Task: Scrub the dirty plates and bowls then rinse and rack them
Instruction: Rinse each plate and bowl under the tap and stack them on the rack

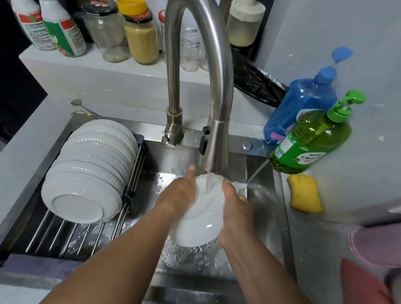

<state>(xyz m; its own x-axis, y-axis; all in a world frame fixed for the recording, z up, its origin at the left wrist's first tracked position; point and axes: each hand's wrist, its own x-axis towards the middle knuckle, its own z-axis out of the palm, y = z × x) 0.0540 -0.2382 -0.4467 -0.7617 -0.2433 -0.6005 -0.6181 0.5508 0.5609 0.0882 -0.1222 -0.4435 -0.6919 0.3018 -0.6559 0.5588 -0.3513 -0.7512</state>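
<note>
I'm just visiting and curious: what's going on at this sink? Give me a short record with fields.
activity: rinsing a white dish under running water
left hand: holds the dish's left edge
right hand: holds its right edge
tap: on, stream falling onto the dish
rack: over the sink's left side, holding a row of white bowls
counter, right: yellow sponge, green bottle, blue bottle

A pale grey wall [340,31] rises behind a light speckled table [15,165] that surrounds a steel sink [258,175], and a white ledge [106,77] at the back carries jars [103,30] and bottles [59,26].
</note>
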